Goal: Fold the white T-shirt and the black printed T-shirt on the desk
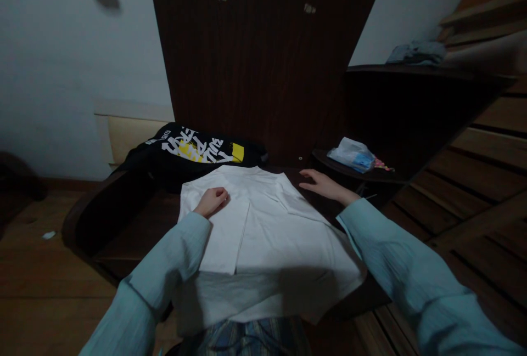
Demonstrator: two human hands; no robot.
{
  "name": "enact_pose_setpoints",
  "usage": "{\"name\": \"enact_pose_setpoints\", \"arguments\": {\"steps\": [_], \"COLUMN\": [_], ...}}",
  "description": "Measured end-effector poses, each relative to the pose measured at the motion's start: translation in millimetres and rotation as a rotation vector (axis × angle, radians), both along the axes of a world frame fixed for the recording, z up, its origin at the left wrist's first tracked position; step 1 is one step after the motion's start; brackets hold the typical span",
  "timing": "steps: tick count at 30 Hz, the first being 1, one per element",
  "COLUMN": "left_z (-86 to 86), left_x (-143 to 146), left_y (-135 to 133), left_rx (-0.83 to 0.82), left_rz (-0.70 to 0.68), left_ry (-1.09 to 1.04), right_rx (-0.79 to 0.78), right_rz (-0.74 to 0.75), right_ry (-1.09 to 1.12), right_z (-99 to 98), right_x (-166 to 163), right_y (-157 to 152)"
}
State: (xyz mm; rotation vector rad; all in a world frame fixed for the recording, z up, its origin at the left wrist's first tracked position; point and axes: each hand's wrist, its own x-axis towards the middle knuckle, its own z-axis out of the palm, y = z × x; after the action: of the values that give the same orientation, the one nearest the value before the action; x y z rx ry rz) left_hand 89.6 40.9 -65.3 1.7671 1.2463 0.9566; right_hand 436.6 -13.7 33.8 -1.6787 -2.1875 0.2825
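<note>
A white shirt is spread out in front of me, its narrower neck end at the far side. On its left half a sleeve-like strip lies folded inward, pointing toward me. My left hand is over the upper left of the shirt with its fingers curled in, and I see nothing in them. Just past the shirt's upper right edge is my right hand, fingers apart and holding nothing. Another layer of cloth lies folded along the shirt's right side. The near hem sits in shadow close to my lap.
A black printed garment lies behind the shirt, by the dark curved armrest. To the right, a low shelf bears a clear plastic packet. Folded grey cloth rests on a higher shelf. A dark wooden panel rises behind.
</note>
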Motion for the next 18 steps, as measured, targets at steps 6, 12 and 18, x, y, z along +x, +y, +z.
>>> {"name": "enact_pose_setpoints", "arguments": {"steps": [6, 12, 18], "left_z": [-1.3, -6.5, -6.0], "left_x": [-0.2, -1.4, -1.5], "left_y": [1.4, 4.8, 5.2], "left_rx": [0.005, -0.021, -0.018], "left_rz": [-0.005, 0.005, -0.002], "left_ry": [-0.009, -0.032, -0.03], "right_rx": [-0.309, -0.319, -0.327], "right_rz": [-0.061, -0.159, -0.246], "right_ry": [0.002, -0.058, -0.015], "right_z": [-31.2, -52.2, -57.3], "right_x": [16.2, 14.2, 7.7], "right_y": [-1.1, -5.9, -1.4]}}
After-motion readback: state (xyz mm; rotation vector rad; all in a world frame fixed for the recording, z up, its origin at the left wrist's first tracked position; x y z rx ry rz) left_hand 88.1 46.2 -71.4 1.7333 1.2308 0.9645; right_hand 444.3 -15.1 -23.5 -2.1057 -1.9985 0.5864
